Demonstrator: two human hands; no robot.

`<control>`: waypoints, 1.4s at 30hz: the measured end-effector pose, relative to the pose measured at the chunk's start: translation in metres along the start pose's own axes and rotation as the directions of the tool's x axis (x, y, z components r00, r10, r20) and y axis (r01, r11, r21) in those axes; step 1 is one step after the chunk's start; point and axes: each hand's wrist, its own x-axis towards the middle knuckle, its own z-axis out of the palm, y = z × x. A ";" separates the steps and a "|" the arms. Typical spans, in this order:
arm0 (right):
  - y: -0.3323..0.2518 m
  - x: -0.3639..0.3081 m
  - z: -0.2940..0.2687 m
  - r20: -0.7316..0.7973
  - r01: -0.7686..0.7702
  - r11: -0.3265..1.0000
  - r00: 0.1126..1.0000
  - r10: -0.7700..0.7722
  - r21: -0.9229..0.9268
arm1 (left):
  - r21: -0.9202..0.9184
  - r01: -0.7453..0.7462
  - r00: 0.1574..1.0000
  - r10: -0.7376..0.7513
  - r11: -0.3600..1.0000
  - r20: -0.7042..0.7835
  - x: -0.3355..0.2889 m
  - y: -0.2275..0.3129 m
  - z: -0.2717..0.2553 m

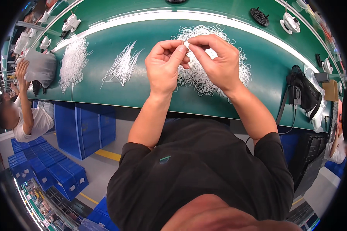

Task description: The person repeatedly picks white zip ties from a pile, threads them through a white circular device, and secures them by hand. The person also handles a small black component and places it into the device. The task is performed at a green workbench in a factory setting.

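Note:
My left hand (pixel 164 63) and my right hand (pixel 221 59) meet over the table, both closed in a pinch with the fingertips nearly touching. Between thumbs and forefingers they hold a thin white cable tie (pixel 186 43), mostly hidden by the fingers. Below and behind the hands spreads a large pile of white looped cable ties (pixel 204 81). Left of my left hand lies a smaller heap of straight white cable ties (pixel 123 65). Farther left is another pile of thin white looped ties (pixel 73 61).
All this rests on a green table (pixel 104 92). To the right lies a black bag (pixel 306 92) with a cord. A co-worker (pixel 31 115) reaches over a grey plastic bag (pixel 40 69) at the left. Blue bins (pixel 81 127) stand below. White devices (pixel 291 23) sit along the far conveyor.

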 end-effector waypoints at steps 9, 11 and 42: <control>0.002 -0.001 0.000 0.056 -0.012 1.000 0.998 0.013 -0.017 | 0.040 -0.033 0.999 0.034 0.999 -0.007 0.002 -0.003 -0.003; 0.002 -0.002 -0.001 0.062 -0.020 1.000 0.998 0.020 -0.014 | 0.067 -0.025 1.000 0.025 0.997 -0.001 0.000 -0.003 -0.004; 0.011 -0.008 -0.003 0.227 -0.231 0.962 0.939 0.259 -0.144 | 0.568 -0.097 0.991 0.027 0.817 0.130 -0.003 -0.008 -0.037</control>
